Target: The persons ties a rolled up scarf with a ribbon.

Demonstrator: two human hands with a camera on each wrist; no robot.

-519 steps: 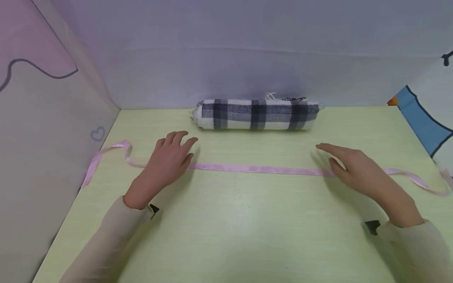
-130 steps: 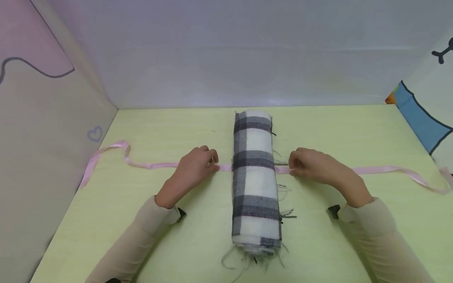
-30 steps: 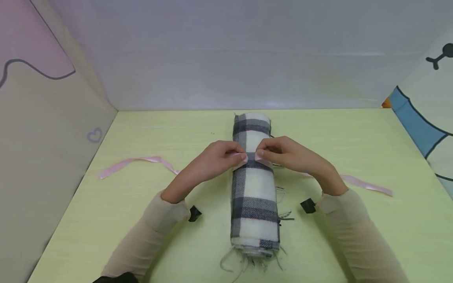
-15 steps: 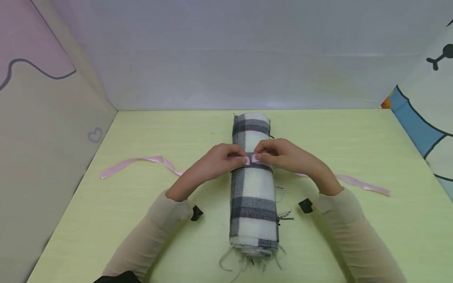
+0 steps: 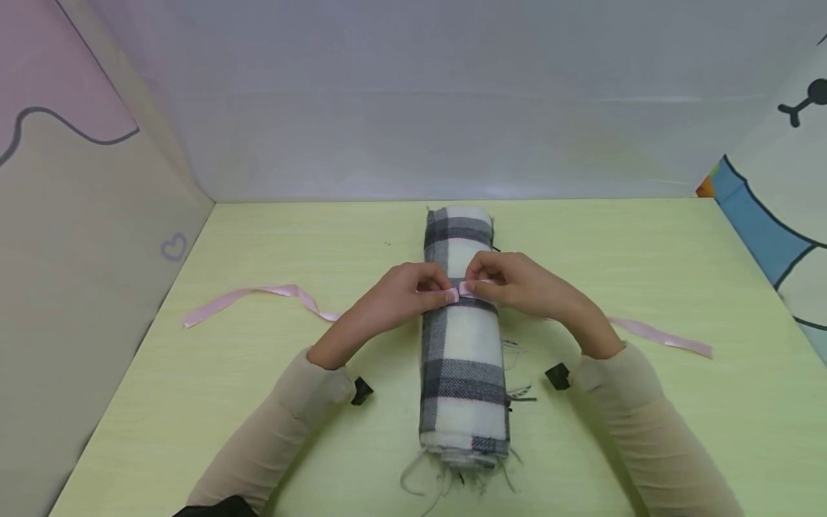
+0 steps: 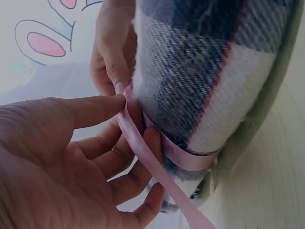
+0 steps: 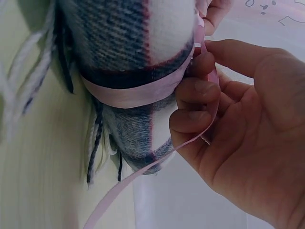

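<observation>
Where the fringe trails nearest the camera, the scarf (image 5: pixel 461 345) lies rolled on the green surface (image 5: pixel 194 402), running away toward the back wall (image 5: pixel 413 108). Atop its middle, the left hand (image 5: pixel 403 298) pinches one side of the pink ribbon (image 5: pixel 258 293) and the right hand (image 5: pixel 517 287) pinches the other, fingertips nearly meeting; ribbon wraps under the roll, its ends trailing out both sides

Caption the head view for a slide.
Both hands pinch a pink ribbon atop a rolled plaid scarf.
</observation>
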